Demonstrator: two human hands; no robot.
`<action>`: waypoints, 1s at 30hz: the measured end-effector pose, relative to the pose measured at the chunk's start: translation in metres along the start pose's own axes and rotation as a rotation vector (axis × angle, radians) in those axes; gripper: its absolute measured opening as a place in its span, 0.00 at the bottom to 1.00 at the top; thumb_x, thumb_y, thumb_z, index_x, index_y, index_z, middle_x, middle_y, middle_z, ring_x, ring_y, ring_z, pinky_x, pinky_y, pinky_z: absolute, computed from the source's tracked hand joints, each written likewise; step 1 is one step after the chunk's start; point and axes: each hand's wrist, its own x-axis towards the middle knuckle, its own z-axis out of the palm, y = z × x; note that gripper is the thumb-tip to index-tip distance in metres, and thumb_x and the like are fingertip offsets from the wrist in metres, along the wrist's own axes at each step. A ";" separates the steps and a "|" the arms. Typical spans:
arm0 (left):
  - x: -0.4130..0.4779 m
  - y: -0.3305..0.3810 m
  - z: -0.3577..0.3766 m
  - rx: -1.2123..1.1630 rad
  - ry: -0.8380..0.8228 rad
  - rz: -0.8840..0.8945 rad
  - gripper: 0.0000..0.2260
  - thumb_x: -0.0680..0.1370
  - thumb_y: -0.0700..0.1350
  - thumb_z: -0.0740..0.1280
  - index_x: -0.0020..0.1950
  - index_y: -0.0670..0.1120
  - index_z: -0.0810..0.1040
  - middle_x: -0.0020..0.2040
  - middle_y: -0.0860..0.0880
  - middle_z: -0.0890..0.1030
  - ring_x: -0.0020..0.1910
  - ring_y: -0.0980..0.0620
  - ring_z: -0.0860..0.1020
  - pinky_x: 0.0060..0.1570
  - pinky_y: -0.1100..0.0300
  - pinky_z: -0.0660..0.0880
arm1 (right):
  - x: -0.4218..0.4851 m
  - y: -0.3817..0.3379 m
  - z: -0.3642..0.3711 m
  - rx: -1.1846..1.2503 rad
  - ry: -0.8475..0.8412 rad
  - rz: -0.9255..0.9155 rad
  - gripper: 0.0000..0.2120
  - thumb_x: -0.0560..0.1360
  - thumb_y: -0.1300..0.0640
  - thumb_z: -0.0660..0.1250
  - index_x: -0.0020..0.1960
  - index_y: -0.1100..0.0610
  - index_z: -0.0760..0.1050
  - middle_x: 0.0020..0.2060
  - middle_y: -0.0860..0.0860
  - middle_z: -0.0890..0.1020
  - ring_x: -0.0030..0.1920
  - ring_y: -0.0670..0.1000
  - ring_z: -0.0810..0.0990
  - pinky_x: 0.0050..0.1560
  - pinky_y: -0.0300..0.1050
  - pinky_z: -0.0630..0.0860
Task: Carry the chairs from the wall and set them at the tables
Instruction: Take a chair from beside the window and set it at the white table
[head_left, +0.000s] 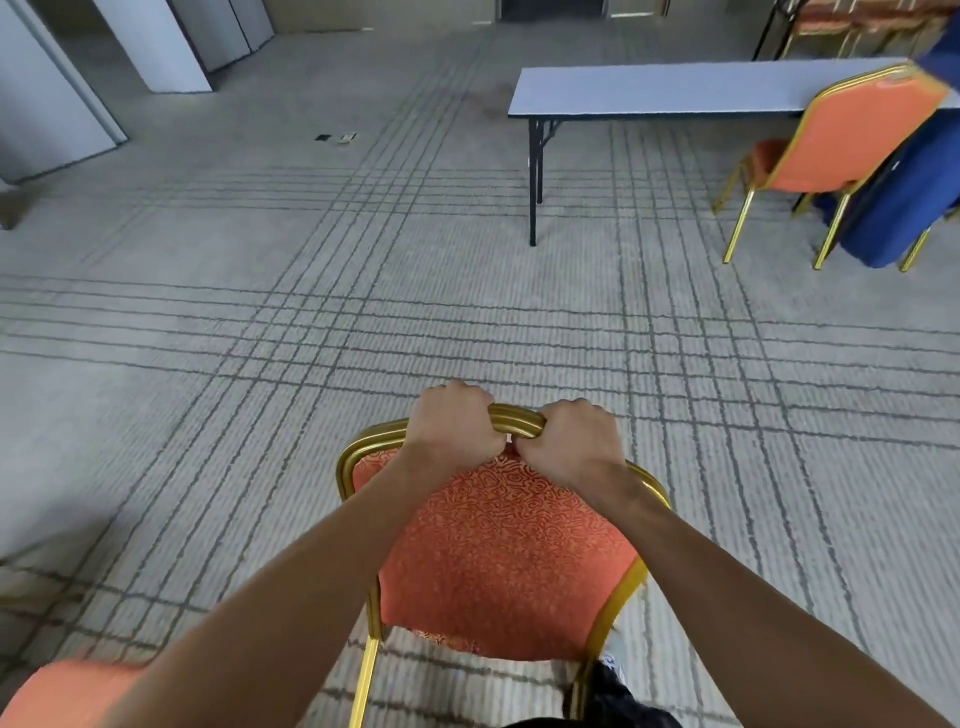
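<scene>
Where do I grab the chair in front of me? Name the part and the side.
Grip the chair by its gold top rail, coming from behind the backrest. The rail is a rounded tube arching clear of the orange padding, easy to wrap, and the back faces you. The left hand and right hand grip it side by side.

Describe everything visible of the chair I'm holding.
The chair is seen from behind: orange swirl-patterned fabric back in a ribbed gold metal-looking frame, arched on top, narrowing downward. Gold rear legs run out of view; seat hidden. The left grip and right grip clasp the top rail side by side. Whether its feet touch the floor cannot be told.
</scene>
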 end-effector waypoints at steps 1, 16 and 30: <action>0.018 0.010 0.000 0.011 0.014 0.001 0.07 0.71 0.53 0.64 0.39 0.50 0.74 0.42 0.46 0.82 0.43 0.44 0.80 0.45 0.54 0.75 | 0.016 0.015 -0.006 0.004 0.007 -0.016 0.16 0.72 0.41 0.60 0.40 0.51 0.78 0.39 0.51 0.82 0.42 0.56 0.81 0.42 0.46 0.74; 0.318 0.095 -0.020 -0.025 0.082 0.036 0.09 0.72 0.53 0.66 0.37 0.49 0.72 0.35 0.51 0.78 0.35 0.47 0.77 0.37 0.58 0.68 | 0.263 0.185 -0.098 -0.001 0.088 -0.071 0.14 0.74 0.43 0.62 0.37 0.52 0.72 0.36 0.50 0.82 0.40 0.55 0.81 0.44 0.47 0.74; 0.645 0.108 -0.040 -0.121 0.085 0.244 0.07 0.74 0.50 0.63 0.38 0.48 0.70 0.35 0.51 0.76 0.34 0.47 0.75 0.39 0.56 0.71 | 0.545 0.296 -0.175 -0.103 0.145 0.056 0.14 0.72 0.41 0.63 0.35 0.50 0.71 0.31 0.48 0.78 0.33 0.52 0.75 0.39 0.44 0.71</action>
